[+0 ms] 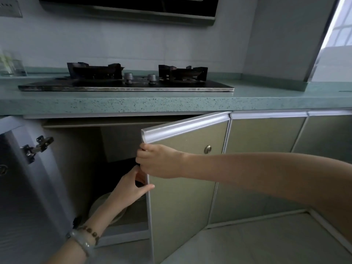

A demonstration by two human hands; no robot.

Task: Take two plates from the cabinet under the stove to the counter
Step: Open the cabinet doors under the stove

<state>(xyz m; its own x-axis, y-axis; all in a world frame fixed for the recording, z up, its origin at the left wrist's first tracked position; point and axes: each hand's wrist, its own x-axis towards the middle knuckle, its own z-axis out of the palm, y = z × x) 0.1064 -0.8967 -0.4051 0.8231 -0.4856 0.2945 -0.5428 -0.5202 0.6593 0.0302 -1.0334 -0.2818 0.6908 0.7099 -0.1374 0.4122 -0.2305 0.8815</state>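
Note:
The cabinet under the stove (125,83) stands open. Its left door (28,178) is swung wide and its right door (182,168) is partly open. My right hand (158,161) grips the free edge of the right door near its top. My left hand (131,187) reaches into the opening, fingers spread and touching the same door edge lower down, holding nothing. Pale plates (101,206) lie stacked on the cabinet floor, partly hidden behind my left forearm. The green speckled counter (171,103) runs above.
A black range hood (133,8) hangs above the stove. Closed cabinet doors (266,149) continue to the right. A clear container (11,63) sits at the counter's far left. Pale floor tiles (247,244) lie at the lower right. A window (341,35) is at the right.

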